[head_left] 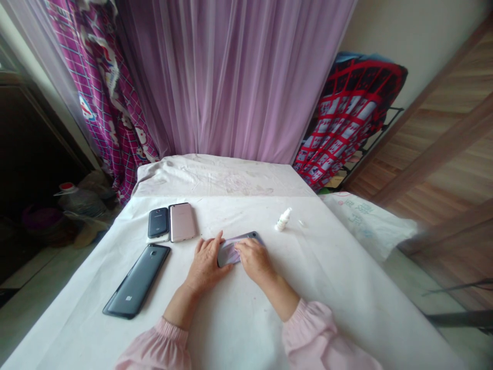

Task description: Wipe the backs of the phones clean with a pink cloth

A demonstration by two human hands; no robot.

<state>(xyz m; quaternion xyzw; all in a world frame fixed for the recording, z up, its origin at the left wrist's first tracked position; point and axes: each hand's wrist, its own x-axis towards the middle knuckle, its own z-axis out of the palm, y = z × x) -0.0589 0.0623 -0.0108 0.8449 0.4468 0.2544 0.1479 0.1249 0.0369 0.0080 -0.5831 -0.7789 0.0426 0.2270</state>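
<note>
A phone point(225, 250) with a greyish-purple surface lies flat on the white-covered table point(231, 318). My left hand point(206, 262) rests at its left end, thumb and fingers spread along the two edges. Over the right part of the phone, my right hand point(254, 258) has its fingers pressed together on the surface; whatever they pinch, if anything, is too small to make out. A small white bottle point(283, 219) is tilted on the cloth beyond my right hand, with a small white piece point(302, 223) beside it.
To the left lie a large dark phone point(136, 281), a small dark phone point(158, 222) over a white item, and a rose-coloured phone point(182, 222). A purple curtain point(231, 77) hangs behind the table. A plastic bag point(370, 221) is at the right edge.
</note>
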